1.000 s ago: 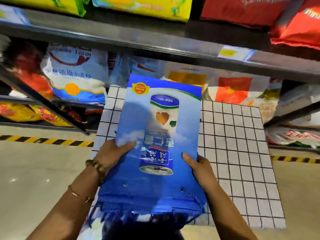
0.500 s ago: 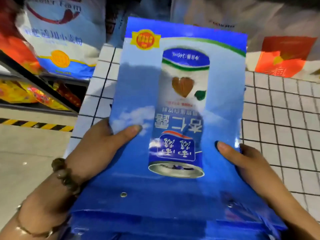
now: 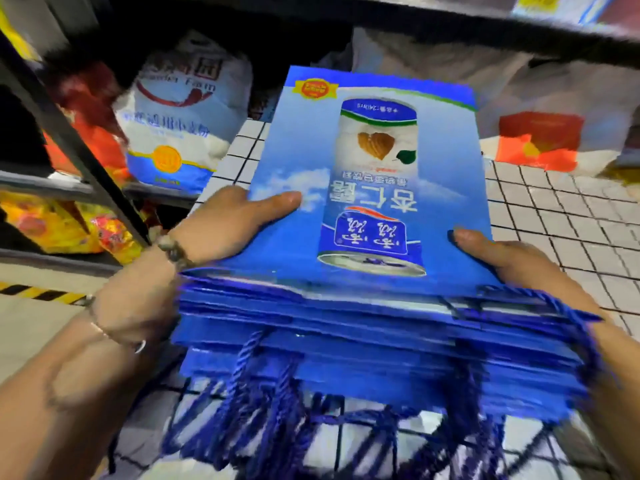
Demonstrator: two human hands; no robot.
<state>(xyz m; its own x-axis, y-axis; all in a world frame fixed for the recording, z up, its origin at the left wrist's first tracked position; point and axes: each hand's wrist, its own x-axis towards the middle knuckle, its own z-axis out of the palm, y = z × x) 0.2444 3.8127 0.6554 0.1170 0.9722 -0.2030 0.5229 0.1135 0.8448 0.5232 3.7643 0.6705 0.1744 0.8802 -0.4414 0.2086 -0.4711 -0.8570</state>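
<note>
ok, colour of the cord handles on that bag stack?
Dark blue twisted cord handles, matching the blue bag stack. The head view shows them best.

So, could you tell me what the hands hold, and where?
A stack of bags: the left hand grips its left edge, the right hand its right edge.
</note>
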